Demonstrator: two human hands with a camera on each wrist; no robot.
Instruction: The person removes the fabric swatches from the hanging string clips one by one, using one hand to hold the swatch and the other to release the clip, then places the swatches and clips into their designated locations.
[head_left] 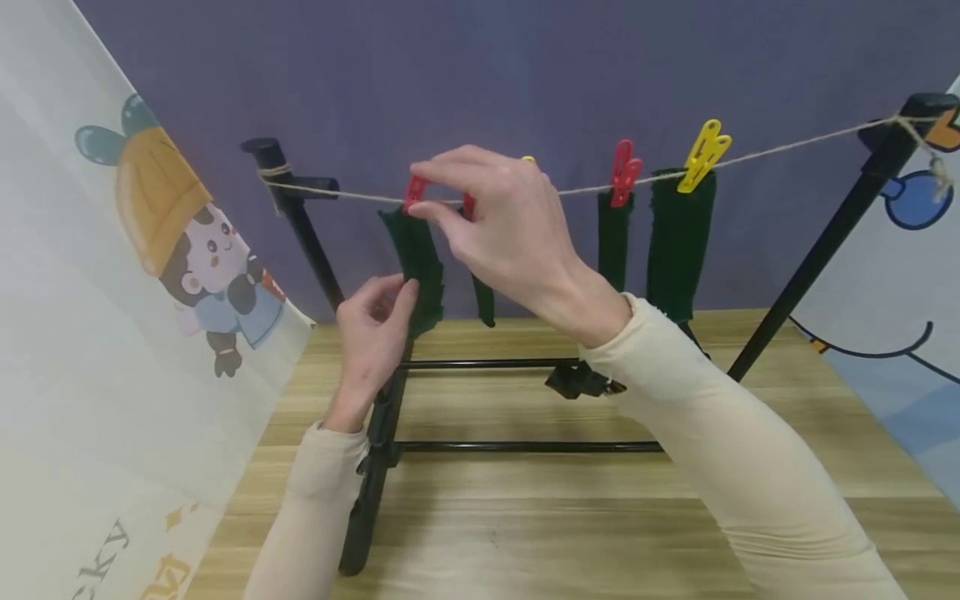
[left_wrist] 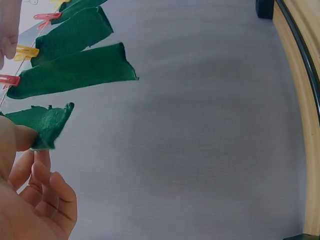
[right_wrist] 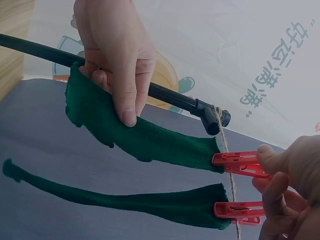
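Observation:
A dark green cloth strip (head_left: 422, 258) hangs from the string (head_left: 813, 142) near its left end. My right hand (head_left: 517, 225) pinches a red clothespin (right_wrist: 237, 159) between thumb and finger, and the pin's jaws sit over the strip's top edge and the string. Lower on the same strip, my left hand (head_left: 371, 329) holds its edge between thumb and fingers. Beside it, a second red clothespin (right_wrist: 235, 210) clips another green strip (right_wrist: 195, 204); the right hand partly hides that pin in the head view.
Farther right, a red clothespin (head_left: 624, 173) and a yellow clothespin (head_left: 705, 157) hold more green strips. The string runs between black posts (head_left: 832, 221) of a frame on a wood-patterned table (head_left: 525, 517). A black clip-like object (head_left: 577, 380) sits by the crossbar.

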